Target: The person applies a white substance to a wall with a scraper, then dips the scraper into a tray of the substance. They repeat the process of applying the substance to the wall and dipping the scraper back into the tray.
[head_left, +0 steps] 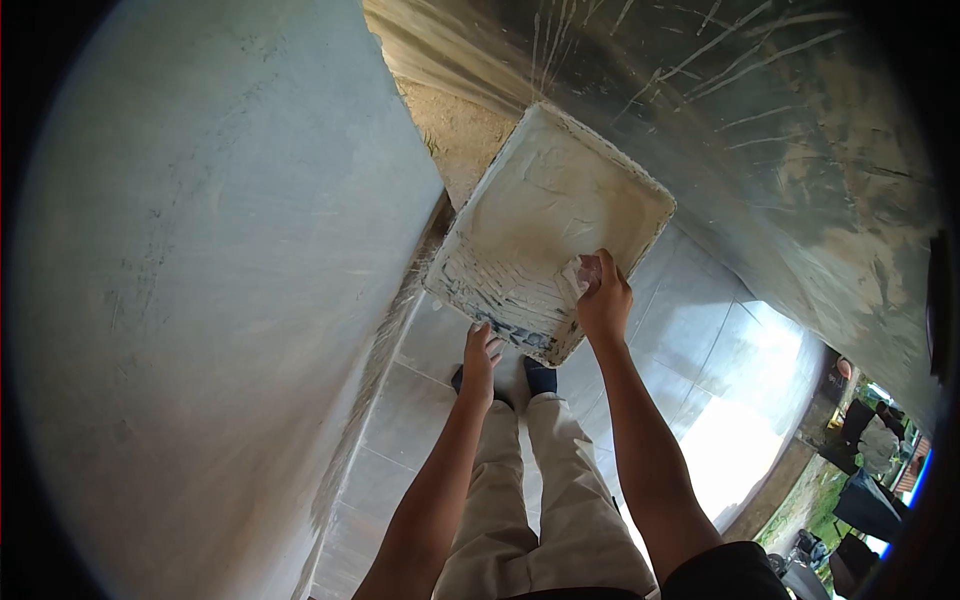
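A flat rectangular board (pixel 540 210), smeared with white plaster, fills the middle of the head view. My left hand (pixel 480 356) grips its near edge from below and holds it up. My right hand (pixel 603 296) is closed around a small plaster-coated tool (pixel 578 273) that presses on the board's right part. What kind of tool it is I cannot tell. Wet white plaster covers most of the board, with dark scrape marks near its lower edge.
A smooth grey plastered wall (pixel 200 280) rises at the left. Another wall (pixel 780 130) with scratch lines stands at the right. Pale floor tiles (pixel 700 340) lie below, with my legs and dark shoes (pixel 540 378) on them. A bright doorway opens at the lower right.
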